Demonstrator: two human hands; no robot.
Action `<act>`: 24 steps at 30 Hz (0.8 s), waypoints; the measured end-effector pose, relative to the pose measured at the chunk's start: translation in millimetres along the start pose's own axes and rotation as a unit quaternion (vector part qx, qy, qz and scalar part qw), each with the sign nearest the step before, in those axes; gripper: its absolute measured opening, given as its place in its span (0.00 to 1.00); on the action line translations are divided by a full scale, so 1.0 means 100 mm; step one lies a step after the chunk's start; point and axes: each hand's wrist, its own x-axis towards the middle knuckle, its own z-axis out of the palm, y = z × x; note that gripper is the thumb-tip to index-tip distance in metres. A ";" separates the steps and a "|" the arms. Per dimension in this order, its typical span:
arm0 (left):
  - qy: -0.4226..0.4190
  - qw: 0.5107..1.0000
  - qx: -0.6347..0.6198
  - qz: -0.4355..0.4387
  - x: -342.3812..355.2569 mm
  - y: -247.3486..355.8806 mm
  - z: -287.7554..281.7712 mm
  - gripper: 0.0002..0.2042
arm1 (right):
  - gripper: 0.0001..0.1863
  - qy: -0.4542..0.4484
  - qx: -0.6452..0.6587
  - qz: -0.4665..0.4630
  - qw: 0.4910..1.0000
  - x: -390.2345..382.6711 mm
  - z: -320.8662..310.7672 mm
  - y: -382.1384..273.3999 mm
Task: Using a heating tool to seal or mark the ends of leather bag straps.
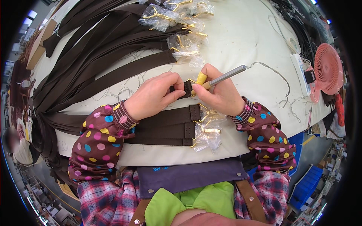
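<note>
My left hand [151, 96] pinches the end of a dark brown webbing strap [187, 89] between thumb and fingers. A gold metal buckle piece shows at the strap's tip, partly hidden by my fingers. My right hand [223, 97] grips a corded pen-shaped tool [228, 74] with a tan handle and a silver rear end. Its front end is close to the strap end; whether it touches cannot be made out. A yellow wrap [201, 78] covers a fingertip of the right hand. Below the hands lie strap ends [189, 130] with gold hardware in clear plastic [209, 132].
More brown straps [102, 52] fan across the table's left, their gold hooks bagged in plastic [162, 17]. The tool's grey cord [281, 75] trails right, near a white power strip [301, 73] and a pink fan [328, 69]. A blue crate [306, 186] stands beyond the table.
</note>
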 end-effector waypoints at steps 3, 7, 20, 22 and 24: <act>0.003 1.000 0.002 0.002 0.00 -0.01 0.00 0.06 | 0.12 -0.001 -0.009 -0.002 1.000 0.01 0.01 0.01; -0.003 1.000 -0.005 -0.008 0.00 -0.02 -0.01 0.06 | 0.12 0.001 -0.011 0.004 1.000 0.01 0.01 -0.01; -0.140 0.985 0.096 0.036 0.13 0.06 -0.28 0.11 | 0.11 -0.017 0.053 0.019 0.998 0.01 0.01 0.00; -0.156 0.982 0.094 0.050 0.16 0.03 -0.28 0.08 | 0.11 -0.018 0.055 0.025 0.998 0.01 0.01 0.00; -0.150 0.984 0.081 0.044 0.17 0.02 -0.27 0.07 | 0.12 -0.021 0.051 0.025 0.998 0.01 0.01 0.01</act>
